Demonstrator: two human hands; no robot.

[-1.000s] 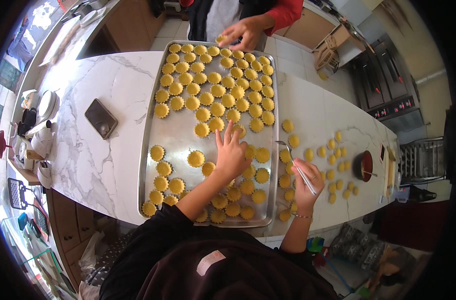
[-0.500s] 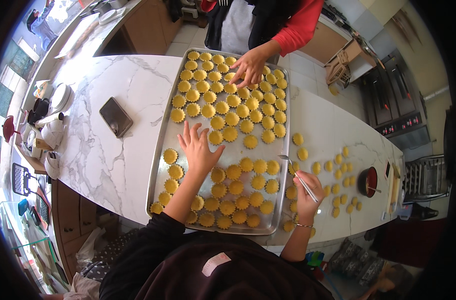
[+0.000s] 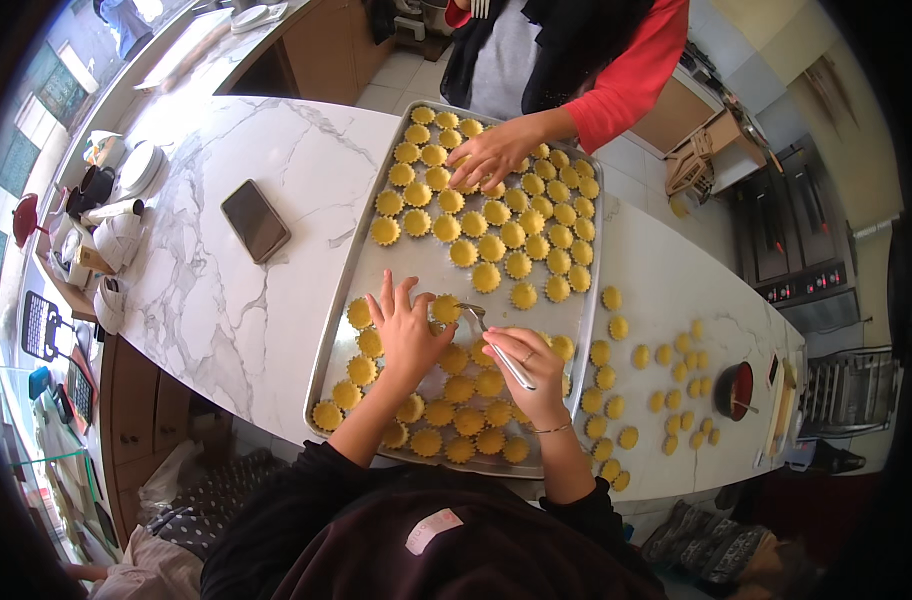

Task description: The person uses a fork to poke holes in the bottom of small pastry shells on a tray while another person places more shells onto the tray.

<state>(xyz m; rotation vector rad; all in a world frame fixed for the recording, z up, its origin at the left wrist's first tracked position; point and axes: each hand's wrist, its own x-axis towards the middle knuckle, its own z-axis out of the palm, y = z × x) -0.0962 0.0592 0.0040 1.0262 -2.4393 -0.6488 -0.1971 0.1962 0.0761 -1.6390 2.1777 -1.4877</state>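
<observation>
Rows of yellow, fluted tart shells (image 3: 469, 422) lie on a large metal baking tray (image 3: 321, 375) in front of me. My left hand (image 3: 406, 332) is over the left part of the tray, with thumb and forefinger at the sides of one tart shell (image 3: 444, 308) and the other fingers spread. In my right hand (image 3: 532, 372), a fork (image 3: 516, 366) with a pale handle slants leftward. Its tines meet the right edge of that same shell. Across the tray, a co-worker's hand (image 3: 491, 155) in a red sleeve reaches down among the far shells.
More tart shells (image 3: 628, 437) are scattered over the marble counter (image 3: 696, 300) to the right, near a dark bowl (image 3: 736, 388). A phone (image 3: 256, 221) lies left of the tray. Plates (image 3: 139, 168) and cups stand along the left edge. An oven (image 3: 791, 230) is at the far right.
My left hand has taken a tart shell from the near edge of the far group and brought it closer. The fork has swung left from the tray's right rim to that shell.
</observation>
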